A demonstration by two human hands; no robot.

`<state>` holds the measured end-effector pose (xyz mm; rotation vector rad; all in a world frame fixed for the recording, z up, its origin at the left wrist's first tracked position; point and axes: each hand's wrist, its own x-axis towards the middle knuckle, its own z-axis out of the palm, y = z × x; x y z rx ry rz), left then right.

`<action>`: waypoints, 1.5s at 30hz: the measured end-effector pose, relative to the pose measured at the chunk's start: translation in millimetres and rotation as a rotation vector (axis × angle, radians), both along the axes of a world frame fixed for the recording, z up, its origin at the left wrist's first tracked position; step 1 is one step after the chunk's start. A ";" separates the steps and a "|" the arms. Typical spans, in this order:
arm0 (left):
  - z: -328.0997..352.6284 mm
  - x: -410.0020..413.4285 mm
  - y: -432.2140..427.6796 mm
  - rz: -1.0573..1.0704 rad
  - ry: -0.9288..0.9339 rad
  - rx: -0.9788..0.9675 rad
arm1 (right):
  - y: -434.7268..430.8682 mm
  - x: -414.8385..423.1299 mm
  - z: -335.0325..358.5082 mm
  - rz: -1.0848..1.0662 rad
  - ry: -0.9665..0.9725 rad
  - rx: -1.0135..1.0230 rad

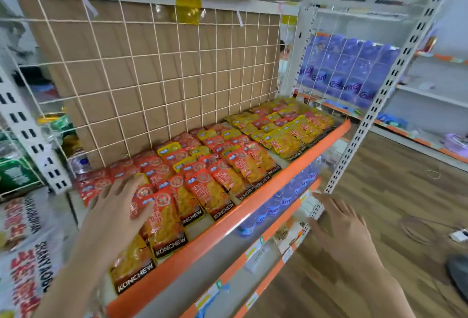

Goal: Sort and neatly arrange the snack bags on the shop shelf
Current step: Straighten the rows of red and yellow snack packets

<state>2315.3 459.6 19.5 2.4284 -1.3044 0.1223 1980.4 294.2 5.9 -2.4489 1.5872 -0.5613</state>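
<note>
- Snack bags point(222, 181) lie in rows running from lower left to upper right.
- Left hand point(119, 206), fingers spread, is over the red ones and is the nearer.
- Right hand point(339, 226), spread, holds nothing.

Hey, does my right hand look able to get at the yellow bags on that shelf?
Probably yes: the right hand is open and holds nothing, and the yellow bags lie uncovered behind the low orange lip.
</note>
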 end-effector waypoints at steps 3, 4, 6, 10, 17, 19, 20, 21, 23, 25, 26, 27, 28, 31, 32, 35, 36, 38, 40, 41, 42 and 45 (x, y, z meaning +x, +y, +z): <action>-1.3 13.6 -16.0 0.059 0.015 0.004 | -30.3 25.2 6.2 0.058 0.022 0.007; -0.9 15.5 -18.9 0.070 0.014 0.010 | -36.9 31.6 7.8 0.079 0.026 0.010; -1.7 24.0 -22.3 0.095 0.007 0.022 | -51.5 50.4 6.8 0.130 0.042 0.033; -1.7 41.1 -20.0 0.140 0.004 0.028 | -74.3 93.0 3.9 0.261 0.022 0.038; -4.1 54.3 -7.7 0.308 0.061 0.042 | -101.7 169.5 4.1 0.494 0.040 0.019; -4.3 56.6 -5.7 0.343 0.081 0.069 | -107.1 192.5 4.4 0.566 0.064 0.034; -4.9 57.3 -5.2 0.359 0.090 0.087 | -108.2 203.9 5.2 0.603 0.067 0.038; -6.2 57.2 -5.0 0.371 0.097 0.100 | -109.2 215.3 5.0 0.643 0.069 0.042; -8.5 55.9 -6.4 0.389 0.113 0.110 | -110.5 237.4 5.1 0.737 0.114 0.035; -8.0 55.7 -10.4 0.408 0.134 0.128 | -110.9 257.3 5.4 0.826 0.187 0.040; -8.0 57.2 -13.0 0.421 0.142 0.158 | -110.6 266.2 4.3 0.870 0.210 0.043; -8.7 59.4 -16.2 0.430 0.146 0.190 | -109.6 274.7 3.3 0.913 0.230 0.044; -10.4 62.2 -20.1 0.432 0.145 0.204 | -108.8 282.4 0.8 0.956 0.253 0.044; -20.4 68.2 -33.0 0.419 0.126 0.203 | -109.1 299.2 -8.4 1.053 0.286 0.062; -24.4 69.5 -37.2 0.415 0.119 0.216 | -110.0 302.5 -11.1 1.077 0.289 0.054; -30.5 70.1 -50.6 0.425 0.099 0.277 | -113.5 306.9 -14.1 1.116 0.291 0.041; -31.9 70.6 -53.7 0.431 0.097 0.292 | -114.4 307.8 -14.3 1.125 0.288 0.040; -35.1 73.2 -56.5 0.441 0.117 0.287 | -115.6 309.4 -13.1 1.136 0.276 0.048; -37.6 77.9 -56.1 0.441 0.173 0.192 | -116.1 310.7 -11.2 1.139 0.258 0.066; -38.1 80.5 -55.7 0.433 0.195 0.143 | -116.2 311.3 -10.6 1.139 0.250 0.073; -38.0 82.0 -55.4 0.427 0.212 0.114 | -116.1 311.9 -10.1 1.138 0.245 0.077; -37.1 83.1 -57.4 0.421 0.253 0.087 | -117.0 313.8 -10.0 1.129 0.238 0.074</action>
